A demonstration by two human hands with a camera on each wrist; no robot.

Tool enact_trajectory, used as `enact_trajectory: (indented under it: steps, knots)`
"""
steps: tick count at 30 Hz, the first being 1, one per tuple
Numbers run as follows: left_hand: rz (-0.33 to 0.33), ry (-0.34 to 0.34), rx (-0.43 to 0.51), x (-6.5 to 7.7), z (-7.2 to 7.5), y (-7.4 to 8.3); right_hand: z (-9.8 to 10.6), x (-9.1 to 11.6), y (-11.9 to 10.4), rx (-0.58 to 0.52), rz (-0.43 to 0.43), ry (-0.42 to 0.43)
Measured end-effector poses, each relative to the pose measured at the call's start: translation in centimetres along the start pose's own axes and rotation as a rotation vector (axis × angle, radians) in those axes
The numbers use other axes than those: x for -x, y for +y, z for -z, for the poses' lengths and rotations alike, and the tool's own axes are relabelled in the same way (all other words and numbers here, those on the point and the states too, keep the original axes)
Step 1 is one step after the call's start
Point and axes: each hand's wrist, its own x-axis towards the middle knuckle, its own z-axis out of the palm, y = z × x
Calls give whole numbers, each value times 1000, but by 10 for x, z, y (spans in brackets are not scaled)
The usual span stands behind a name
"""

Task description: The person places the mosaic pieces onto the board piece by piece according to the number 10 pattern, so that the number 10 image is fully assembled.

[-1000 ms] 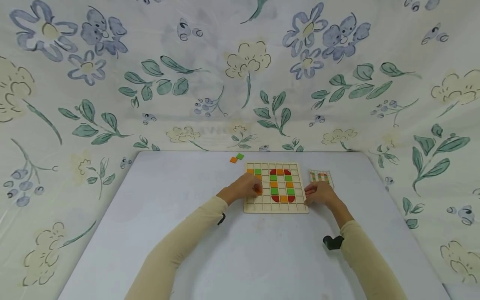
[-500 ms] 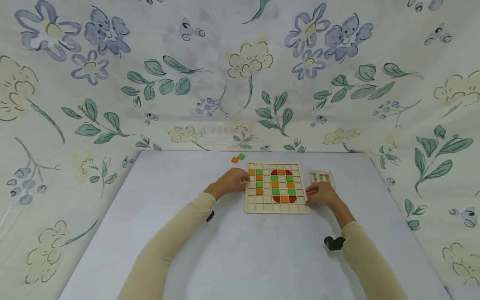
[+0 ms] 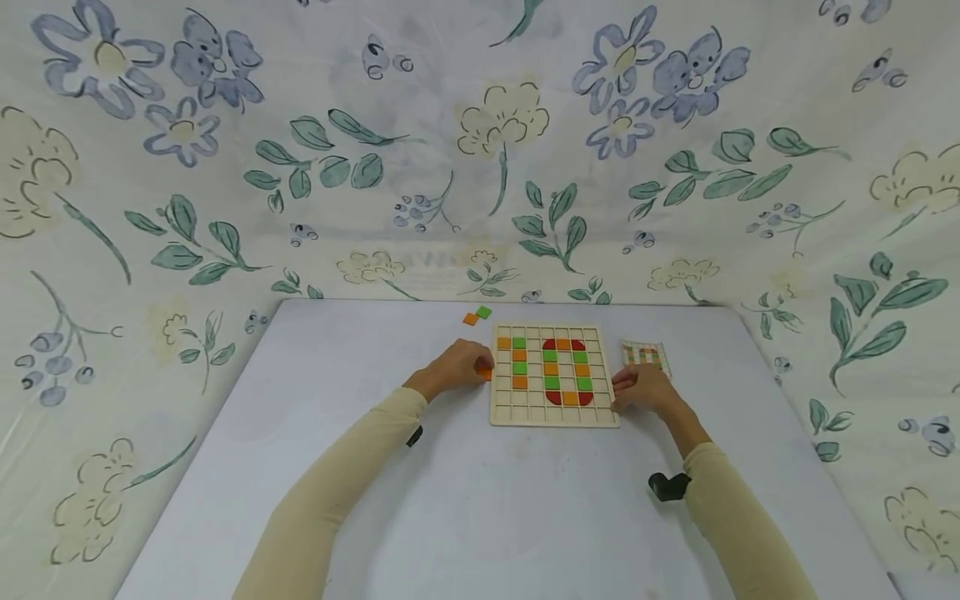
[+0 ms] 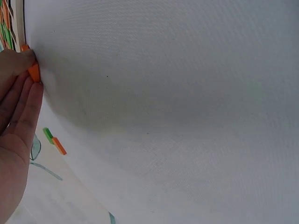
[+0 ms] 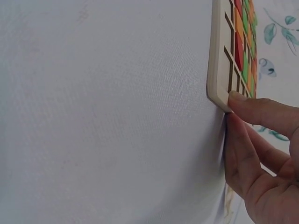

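Observation:
Just off the left edge of a wooden grid board [image 3: 553, 417], my left hand [image 3: 459, 364] pinches an orange tile [image 4: 33, 72] between thumb and fingers. My right hand [image 3: 643, 389] holds the board at its right edge. In the right wrist view the thumb [image 5: 254, 109] lies on the board's corner, the other fingers against its side. Green, orange and red tiles in the grid form a "1" shape on the left and a rounded "0" on the right. The underside of the right fingers' hold is hidden.
A loose green tile [image 3: 483, 312] and an orange tile [image 3: 470, 319] lie behind the left hand. A small pattern card [image 3: 643, 353] sits right of the board, partly behind the right hand. Flowered cloth [image 3: 420, 167] rises at the white table's back edge.
My left hand has drawn back leftward from over the board, leaving an orange tile in the "1" column. Another orange tile now shows at its fingertips. The right hand stays put.

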Motion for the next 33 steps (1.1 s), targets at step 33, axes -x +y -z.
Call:
enact_trajectory:
  steps: [33]
  knots:
    - [-149,-1,116,12,-18,28,-1,0,0,10,5,5]
